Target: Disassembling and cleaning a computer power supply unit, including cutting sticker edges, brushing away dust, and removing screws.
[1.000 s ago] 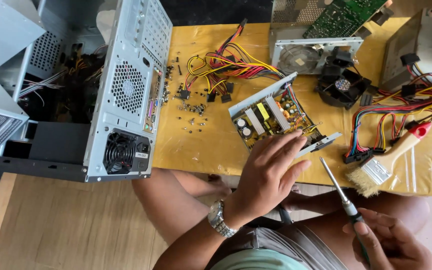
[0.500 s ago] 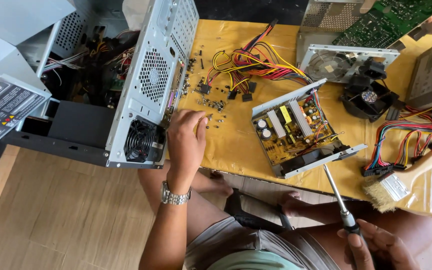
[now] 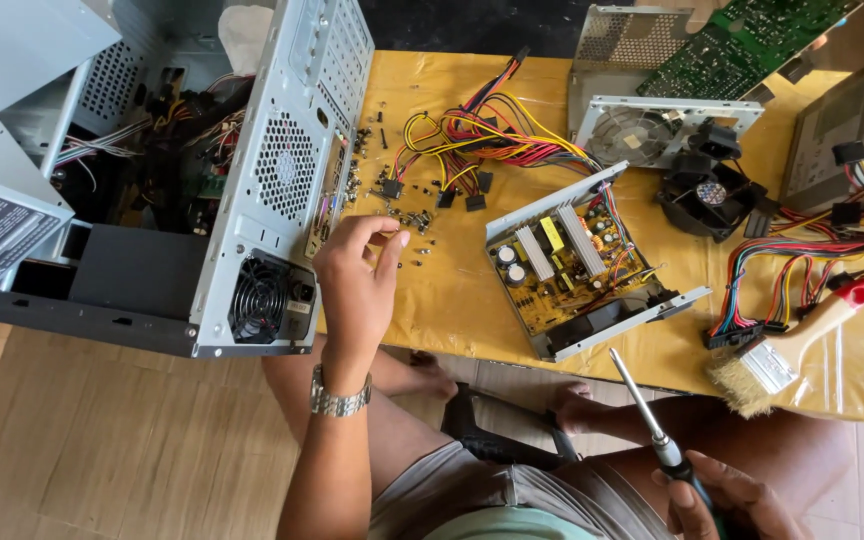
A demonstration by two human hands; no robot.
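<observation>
- We see our left hand (image 3: 357, 275) reaching up over the near edge of the yellow surface (image 3: 462, 300), its thumb and forefinger nearly closed in a pinch; something tiny may sit between the tips, but it is too small for us to tell.
- Just past those fingertips, at about 1 o'clock from the hand, lie scattered small screws (image 3: 414, 222) on the surface.
- Our right hand (image 3: 722, 500) sits low at 5 o'clock in the view, fingers wrapped around the dark handle of a screwdriver (image 3: 647, 410), whose metal shaft points up toward 11 o'clock and ends near the surface's edge.
- At 9 o'clock from the left hand stands an open grey computer case (image 3: 292, 180), its perforated rear panel and small fan just beside our wrist.
- At 3 o'clock from the left hand lies an opened power supply (image 3: 572, 265), its circuit board bare, with a bundle of coloured cables (image 3: 477, 135) running off at 12 o'clock.
- Farther right we find a black fan (image 3: 702, 195), a fan grille cover (image 3: 652, 130), a green circuit board (image 3: 752, 45), more cables, and a red-handled brush (image 3: 792, 345) at the surface's near edge.
- Our bare legs and feet lie below the surface, between the two hands.
</observation>
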